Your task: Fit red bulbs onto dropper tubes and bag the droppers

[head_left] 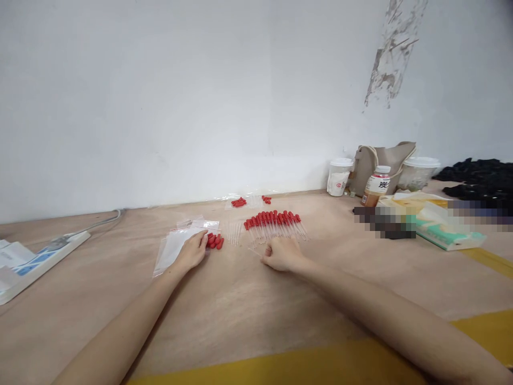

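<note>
Now my right hand (pixel 282 254) pinches a thin clear tube (pixel 255 252); my left hand (pixel 194 250), loosely curled, is at the leftmost red caps (pixel 220 244), its hold unclear.

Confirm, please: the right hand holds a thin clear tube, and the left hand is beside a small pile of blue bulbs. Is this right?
Not quite: the bulbs by the left hand are red, not blue, as the head view shows. The right hand does hold a thin clear tube.
</note>
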`<state>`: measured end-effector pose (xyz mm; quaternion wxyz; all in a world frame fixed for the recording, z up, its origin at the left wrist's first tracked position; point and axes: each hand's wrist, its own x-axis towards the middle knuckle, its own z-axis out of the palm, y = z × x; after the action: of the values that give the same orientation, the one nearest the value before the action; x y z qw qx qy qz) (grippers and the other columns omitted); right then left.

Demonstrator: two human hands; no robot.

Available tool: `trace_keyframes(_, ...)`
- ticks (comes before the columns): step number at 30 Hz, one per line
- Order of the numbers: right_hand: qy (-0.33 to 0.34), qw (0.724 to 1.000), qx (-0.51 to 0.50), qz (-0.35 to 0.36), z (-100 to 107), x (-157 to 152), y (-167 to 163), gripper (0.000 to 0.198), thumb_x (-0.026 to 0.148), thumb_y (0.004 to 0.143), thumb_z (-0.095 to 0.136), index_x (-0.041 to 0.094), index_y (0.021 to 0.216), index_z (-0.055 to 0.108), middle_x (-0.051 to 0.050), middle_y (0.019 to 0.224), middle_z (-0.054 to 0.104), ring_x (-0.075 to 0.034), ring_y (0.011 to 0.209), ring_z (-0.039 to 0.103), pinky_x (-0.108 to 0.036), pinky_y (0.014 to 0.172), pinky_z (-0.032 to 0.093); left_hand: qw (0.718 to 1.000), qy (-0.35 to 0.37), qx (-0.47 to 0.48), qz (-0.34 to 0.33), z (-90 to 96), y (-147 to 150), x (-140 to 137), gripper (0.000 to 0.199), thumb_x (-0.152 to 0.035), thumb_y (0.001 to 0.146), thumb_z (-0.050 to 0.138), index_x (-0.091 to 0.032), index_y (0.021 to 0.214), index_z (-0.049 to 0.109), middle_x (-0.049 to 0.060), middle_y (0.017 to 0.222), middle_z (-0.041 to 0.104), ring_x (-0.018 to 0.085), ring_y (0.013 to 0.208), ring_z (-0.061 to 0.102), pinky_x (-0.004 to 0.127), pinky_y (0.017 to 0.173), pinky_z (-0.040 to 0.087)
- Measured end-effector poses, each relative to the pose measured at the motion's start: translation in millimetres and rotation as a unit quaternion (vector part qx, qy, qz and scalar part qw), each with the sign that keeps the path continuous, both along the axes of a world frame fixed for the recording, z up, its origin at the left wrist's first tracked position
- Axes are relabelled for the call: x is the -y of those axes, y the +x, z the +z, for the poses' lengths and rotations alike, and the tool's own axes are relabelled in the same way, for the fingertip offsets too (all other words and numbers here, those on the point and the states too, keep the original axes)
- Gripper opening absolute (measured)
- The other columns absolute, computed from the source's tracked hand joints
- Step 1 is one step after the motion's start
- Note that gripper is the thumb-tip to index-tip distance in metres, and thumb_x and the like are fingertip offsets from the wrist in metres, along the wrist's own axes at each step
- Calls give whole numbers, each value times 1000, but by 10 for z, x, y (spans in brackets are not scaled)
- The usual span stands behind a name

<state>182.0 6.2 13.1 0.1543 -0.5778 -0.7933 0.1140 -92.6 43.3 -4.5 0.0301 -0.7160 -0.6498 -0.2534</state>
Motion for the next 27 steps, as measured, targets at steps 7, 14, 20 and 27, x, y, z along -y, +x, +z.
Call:
trace_keyframes(7,-29,995,-71,62,-121,27,376,8,25,65,57,18,63,60,-2,66,62,-13,61,53,-21,53,34,999,-22,22,10,-13,2,-24,39,-22,83,31,-13,110,56,8,112,59,22,104,54,30,88,39)
trace_keyframes(14,5,996,-67,55,-197,44,405,7,23,70,54,17,67,57,-5,72,61,-15,68,52,-23,58,35,998,-17,56,19,8,-6,-38,28,-18,77,41,-18,93,64,5,98,66,23,92,59,31,82,42)
trace_keyframes(20,90,993,-43,60,-230,121,367,7,21,75,52,17,70,54,-7,80,59,-19,79,49,-30,71,34,991,-1,128,35,-48,-89,-107,21,-19,72,49,-18,89,61,3,83,67,18,77,63,27,70,48)
trace_keyframes(27,161,970,-165,74,-304,116,421,6,16,79,47,18,79,52,-3,79,59,-15,78,51,-31,76,35,976,99,184,58,39,11,-1,36,-15,72,47,-17,108,49,8,98,56,18,82,60,28,67,50)
